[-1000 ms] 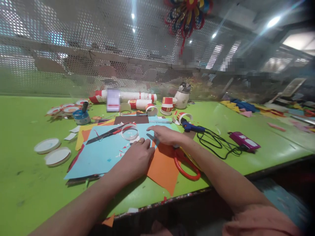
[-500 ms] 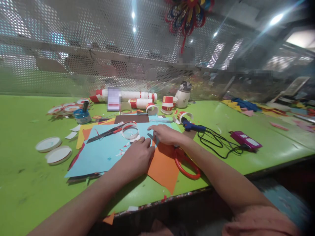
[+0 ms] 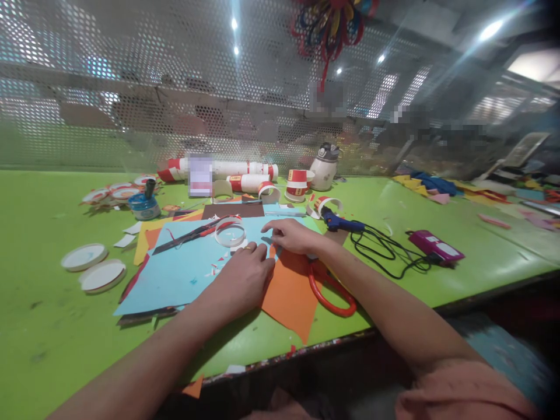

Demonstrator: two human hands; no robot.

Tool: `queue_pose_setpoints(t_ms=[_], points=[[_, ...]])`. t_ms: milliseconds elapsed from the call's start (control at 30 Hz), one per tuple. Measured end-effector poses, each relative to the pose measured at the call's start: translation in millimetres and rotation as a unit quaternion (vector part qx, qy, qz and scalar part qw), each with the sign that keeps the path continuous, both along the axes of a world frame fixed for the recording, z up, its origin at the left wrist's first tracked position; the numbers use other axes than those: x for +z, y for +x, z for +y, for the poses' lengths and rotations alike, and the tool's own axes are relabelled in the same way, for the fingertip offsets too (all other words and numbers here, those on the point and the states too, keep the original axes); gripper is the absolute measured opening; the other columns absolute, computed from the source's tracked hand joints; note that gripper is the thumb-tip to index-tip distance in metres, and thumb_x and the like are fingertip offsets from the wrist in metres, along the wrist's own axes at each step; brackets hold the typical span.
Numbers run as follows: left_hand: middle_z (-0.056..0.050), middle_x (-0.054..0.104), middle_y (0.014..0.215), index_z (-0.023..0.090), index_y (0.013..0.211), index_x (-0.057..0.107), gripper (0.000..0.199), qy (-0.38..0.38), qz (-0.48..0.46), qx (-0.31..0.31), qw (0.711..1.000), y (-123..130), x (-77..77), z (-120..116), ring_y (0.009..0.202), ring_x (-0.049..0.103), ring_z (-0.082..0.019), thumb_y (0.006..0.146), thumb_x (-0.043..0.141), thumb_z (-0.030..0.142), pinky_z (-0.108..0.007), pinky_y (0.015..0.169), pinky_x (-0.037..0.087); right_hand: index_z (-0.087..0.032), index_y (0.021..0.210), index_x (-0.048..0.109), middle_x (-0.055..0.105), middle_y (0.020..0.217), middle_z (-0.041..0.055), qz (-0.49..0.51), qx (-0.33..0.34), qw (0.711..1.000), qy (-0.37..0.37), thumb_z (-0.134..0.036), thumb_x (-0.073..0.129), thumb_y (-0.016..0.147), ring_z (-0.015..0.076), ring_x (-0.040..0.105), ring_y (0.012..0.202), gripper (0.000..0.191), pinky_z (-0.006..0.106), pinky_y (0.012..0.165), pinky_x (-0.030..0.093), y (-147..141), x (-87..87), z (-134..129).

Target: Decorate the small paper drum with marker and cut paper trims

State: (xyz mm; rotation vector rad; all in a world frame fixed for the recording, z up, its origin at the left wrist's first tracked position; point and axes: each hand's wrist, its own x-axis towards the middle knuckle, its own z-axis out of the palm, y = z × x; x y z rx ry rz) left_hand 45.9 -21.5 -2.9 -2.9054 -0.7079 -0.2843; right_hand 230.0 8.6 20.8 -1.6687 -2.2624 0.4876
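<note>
My left hand [image 3: 247, 274] rests on the light blue paper [image 3: 175, 280], its fingers bent down and close together; whatever is under them is hidden. Just beyond it, my right hand [image 3: 291, 236] lies over the blue and orange sheets, index finger stretched to the left and the other fingers partly curled. A white paper ring [image 3: 230, 233] stands on the blue sheet near both hands, beside scissors with dark blades [image 3: 188, 236]. Red and white paper scraps [image 3: 217, 267] lie by my left hand. Below my right wrist are an orange sheet [image 3: 289, 297] and a red looped handle [image 3: 332, 303].
A blue glue gun [image 3: 343, 223] is cabled to a purple box [image 3: 436, 248] on the right. Two white lids [image 3: 102, 277] and a blue jar [image 3: 144, 206] are at left. Cup tubes [image 3: 231, 169], cut cups [image 3: 297, 185] and a bottle [image 3: 324, 168] stand behind.
</note>
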Motion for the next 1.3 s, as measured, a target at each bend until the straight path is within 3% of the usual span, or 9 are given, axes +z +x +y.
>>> queue_pose_setpoints(t_ms=[233, 967, 1167, 1300], points=[[-0.012, 0.056, 0.079, 0.014, 0.081, 0.064, 0.034, -0.004, 0.003, 0.001, 1.0, 0.0, 1.5, 1.1, 0.073, 0.046, -0.023, 0.097, 0.035, 0.018, -0.038, 0.067, 0.036, -0.014, 0.111, 0.069, 0.061, 0.069, -0.0012, 0.023, 0.005, 1.0, -0.002, -0.002, 0.055, 0.083, 0.0134, 0.055, 0.066, 0.033, 0.023, 0.065, 0.04, 0.4, -0.6, -0.5], [-0.011, 0.056, 0.074, 0.014, 0.079, 0.064, 0.033, 0.013, 0.002, -0.015, 1.0, 0.3, 1.1, 1.5, 0.07, 0.047, -0.024, 0.095, 0.036, 0.015, -0.038, 0.065, 0.035, -0.012, 0.111, 0.069, 0.064, 0.072, 0.0021, 0.024, -0.007, 1.0, -0.004, -0.01, 0.058, 0.086, 0.0142, 0.054, 0.068, 0.027, 0.025, 0.066, 0.04, 1.3, -1.0, -2.2], [-0.011, 0.057, 0.078, 0.015, 0.08, 0.065, 0.034, 0.008, 0.0, -0.007, 1.0, 0.1, 0.2, 1.8, 0.073, 0.048, -0.024, 0.095, 0.035, 0.015, -0.039, 0.068, 0.037, -0.011, 0.106, 0.07, 0.059, 0.065, -0.0011, 0.052, -0.007, 0.999, -0.009, -0.005, 0.06, 0.082, 0.0133, 0.052, 0.063, 0.027, 0.025, 0.063, 0.039, 2.3, -2.7, -1.5], [-0.011, 0.059, 0.078, 0.014, 0.08, 0.067, 0.034, -0.053, -0.024, 0.004, 0.998, -1.3, 3.3, 2.5, 0.076, 0.051, -0.024, 0.094, 0.037, 0.018, -0.038, 0.069, 0.037, -0.012, 0.101, 0.07, 0.056, 0.062, -0.0032, 0.088, -0.017, 0.996, -0.001, -0.002, 0.059, 0.08, 0.0126, 0.05, 0.061, 0.026, 0.025, 0.062, 0.038, 4.9, -3.7, 0.4]])
